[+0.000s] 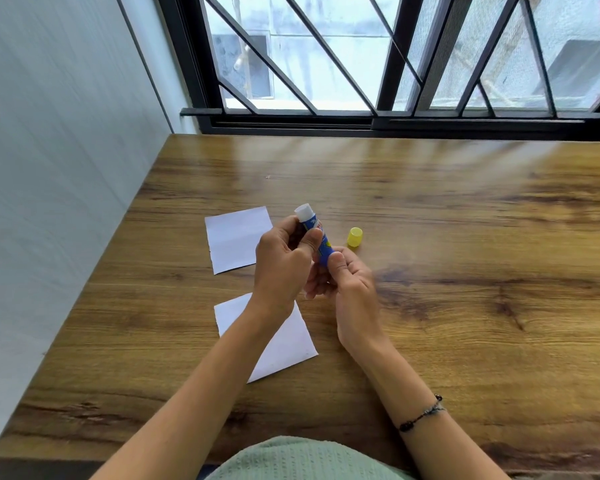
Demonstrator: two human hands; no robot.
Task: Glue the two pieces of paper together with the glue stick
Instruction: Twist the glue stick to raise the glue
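Wood-grain surface [465, 237] runs up to a barred window [361, 57], with a pale wall [49, 133] along its left edge. Both hands hold the glue stick [317, 237] raised above the surface, near its middle. Its long axis leans away from the person and a little to the left, the bare white glue tip pointing up and away, the blue base toward the person. The left hand [281, 268] grips the upper barrel, its fingers curled round it with the thumb across the front. The right hand [347, 282] pinches the base between thumb and curled fingers. The yellow cap [355, 237] stands on the surface just right of the stick, apart from it. One white paper [234, 239] lies flat left of the hands; a second paper [284, 344] lies nearer the person, partly under the left forearm.
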